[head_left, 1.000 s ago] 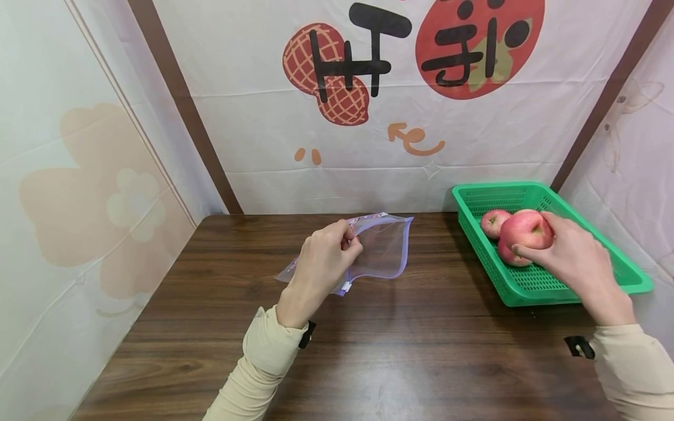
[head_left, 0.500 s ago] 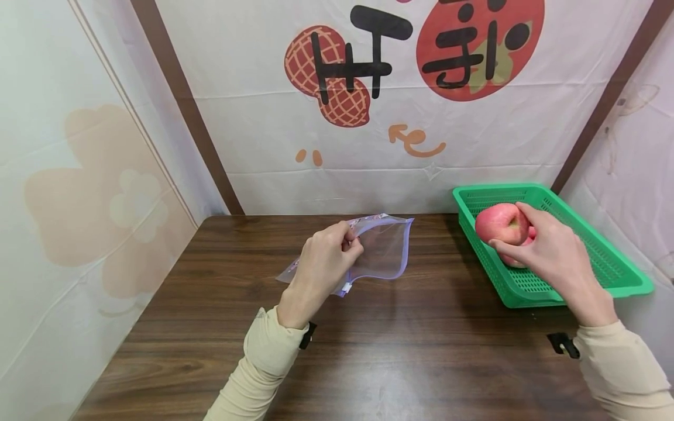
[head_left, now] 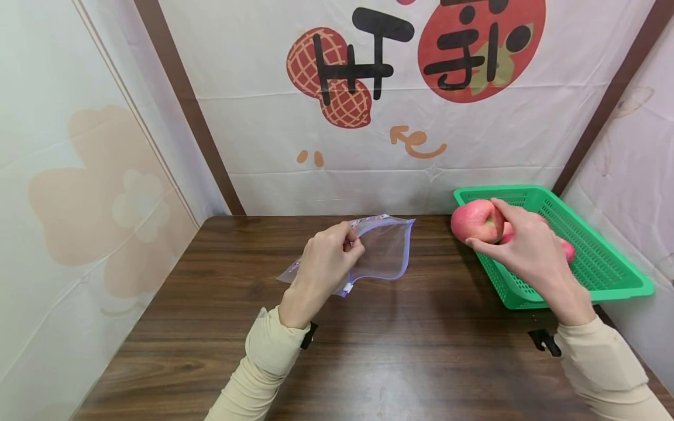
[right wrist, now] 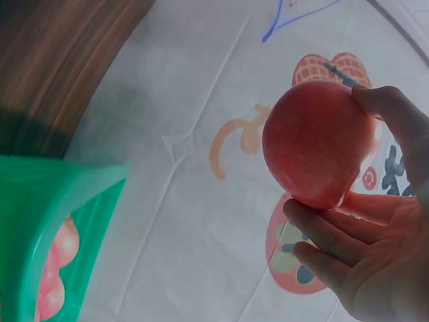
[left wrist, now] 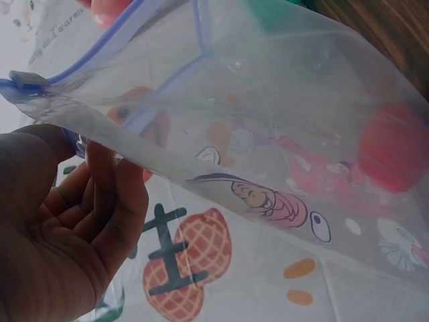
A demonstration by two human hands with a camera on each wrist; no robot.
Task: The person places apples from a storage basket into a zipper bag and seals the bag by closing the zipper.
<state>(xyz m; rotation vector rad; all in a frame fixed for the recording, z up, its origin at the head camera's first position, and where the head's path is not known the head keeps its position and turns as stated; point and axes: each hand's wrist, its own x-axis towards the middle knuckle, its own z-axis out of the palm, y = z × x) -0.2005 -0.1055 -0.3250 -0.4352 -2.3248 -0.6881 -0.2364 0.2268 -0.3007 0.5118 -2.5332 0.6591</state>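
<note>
My left hand (head_left: 326, 260) pinches the upper edge of a clear zip bag (head_left: 381, 248) with a purple border, holding it up off the wooden table (head_left: 368, 351). In the left wrist view the zip bag (left wrist: 268, 134) stretches across the frame, cartoon prints on it. My right hand (head_left: 518, 248) grips a red apple (head_left: 476, 221) in the air over the left rim of the green basket (head_left: 605, 275). The right wrist view shows the apple (right wrist: 315, 141) held between thumb and fingers. Two more apples (head_left: 566, 248) lie in the basket, partly hidden by my hand.
A printed white cloth backdrop (head_left: 368, 117) hangs behind the table, with side walls left and right. The basket stands at the table's right edge. Bare wood lies between the bag and the basket.
My right hand has lifted the apple out of the basket and carried it left, toward the bag. The left hand and the bag have stayed put.
</note>
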